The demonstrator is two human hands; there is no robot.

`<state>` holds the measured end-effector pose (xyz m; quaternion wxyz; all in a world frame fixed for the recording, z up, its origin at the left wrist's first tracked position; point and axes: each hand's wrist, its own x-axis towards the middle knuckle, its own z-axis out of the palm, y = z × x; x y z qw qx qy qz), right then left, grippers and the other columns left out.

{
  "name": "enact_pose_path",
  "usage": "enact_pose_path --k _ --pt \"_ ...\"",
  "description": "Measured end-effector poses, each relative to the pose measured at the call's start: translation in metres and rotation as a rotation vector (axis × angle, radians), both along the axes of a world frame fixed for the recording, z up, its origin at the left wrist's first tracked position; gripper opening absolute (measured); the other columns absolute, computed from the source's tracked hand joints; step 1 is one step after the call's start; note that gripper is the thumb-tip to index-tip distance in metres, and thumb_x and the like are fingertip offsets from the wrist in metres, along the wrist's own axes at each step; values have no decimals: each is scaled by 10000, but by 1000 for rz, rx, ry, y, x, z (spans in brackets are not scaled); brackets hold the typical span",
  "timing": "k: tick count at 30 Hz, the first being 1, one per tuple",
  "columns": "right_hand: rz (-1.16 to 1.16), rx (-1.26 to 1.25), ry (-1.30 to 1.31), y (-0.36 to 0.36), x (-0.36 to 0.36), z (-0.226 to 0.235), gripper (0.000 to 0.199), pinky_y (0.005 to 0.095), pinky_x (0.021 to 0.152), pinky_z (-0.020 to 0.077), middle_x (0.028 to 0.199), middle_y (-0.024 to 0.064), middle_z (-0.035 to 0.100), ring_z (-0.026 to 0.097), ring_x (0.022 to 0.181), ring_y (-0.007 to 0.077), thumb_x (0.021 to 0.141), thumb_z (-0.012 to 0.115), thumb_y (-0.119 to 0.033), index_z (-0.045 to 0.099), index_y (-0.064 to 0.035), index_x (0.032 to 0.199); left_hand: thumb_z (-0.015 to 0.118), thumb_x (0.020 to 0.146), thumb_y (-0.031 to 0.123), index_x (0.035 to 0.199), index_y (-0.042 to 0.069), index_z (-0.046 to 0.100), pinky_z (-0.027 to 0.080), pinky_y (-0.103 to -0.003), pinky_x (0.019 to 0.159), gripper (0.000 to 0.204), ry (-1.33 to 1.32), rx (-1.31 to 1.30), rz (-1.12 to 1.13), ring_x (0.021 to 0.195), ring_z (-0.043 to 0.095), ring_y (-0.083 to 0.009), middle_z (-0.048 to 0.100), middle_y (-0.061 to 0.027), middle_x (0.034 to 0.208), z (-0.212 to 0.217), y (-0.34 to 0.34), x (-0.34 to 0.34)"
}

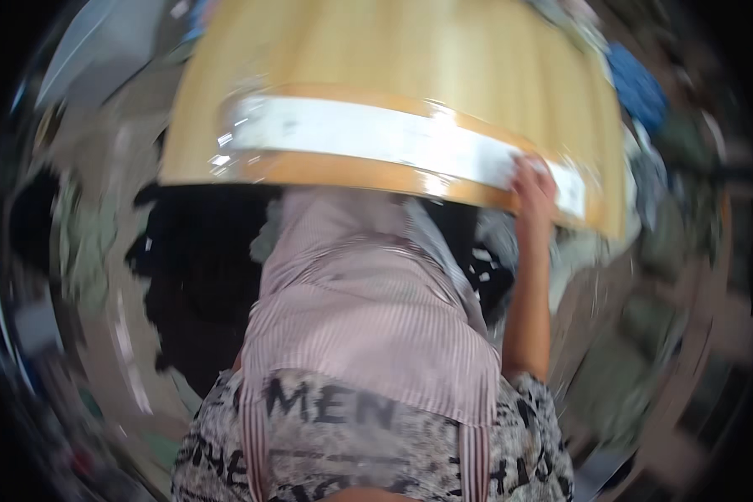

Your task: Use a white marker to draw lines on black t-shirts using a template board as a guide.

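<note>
My right hand (533, 180) rests at the near edge of a pale wooden tabletop (376, 50), toward its right corner. Its slightly blurred fingers lie over a white strip (334, 130), and nothing shows held in them. The strip runs along the table's near edge on an orange-brown band (334, 167), under shiny clear tape. My left hand is out of sight. A pink-and-white striped apron (376, 293) covers my front below the table edge.
Dark cloth (201, 284) lies in a heap below the table's left side. Green-grey bundles (619, 376) sit on the floor at right, with a blue bundle (635, 88) beside the table's far right. Pale green cloth (84, 243) lies at left.
</note>
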<state>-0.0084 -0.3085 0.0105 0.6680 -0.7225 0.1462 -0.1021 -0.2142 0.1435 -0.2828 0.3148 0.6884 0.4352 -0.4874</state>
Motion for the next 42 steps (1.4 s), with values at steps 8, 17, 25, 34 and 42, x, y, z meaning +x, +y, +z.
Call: enact_pose_path --k 8,17,25,34,42 --pt "65 -194 -373 9 50 14 92 258 620 477 726 30 634 590 672 106 738 661 -87 648 -47 820 618 782 134 1015 -1 631 509 -357 822 269 -296 -7 -719 868 638 -354 646 -216 1025 76 -88 134" --pt "-16 -750 -337 31 66 12 59 370 730 427 738 26 649 560 849 259 647 668 -112 657 -145 693 613 784 123 1020 0 631 504 -358 833 267 -362 116 -1116 878 635 -355 641 -217 1037 114 -112 152" --pt "-422 -547 -825 24 -54 18 82 343 707 413 799 29 556 528 814 221 705 596 -101 600 -107 786 607 785 114 1025 0 630 500 -360 842 266 -361 235 -1257 887 633 -356 637 -218 1048 140 -102 168" --pt "-922 -450 573 -119 -283 -305 666 440 990 376 1184 213 535 490 1137 380 726 754 -358 502 4 1226 601 787 103 1030 1 629 494 -361 853 265 -440 277 -1334 897 630 -357 632 -219 1060 119 -162 222" --pt "-928 608 1249 -198 -298 -474 1282 529 1076 297 1491 325 87 246 1329 527 581 743 -658 31 -123 1502 596 789 94 1034 1 628 490 -363 863 264 -491 373 -1406 906 628 -358 628 -219 1070 116 -203 285"
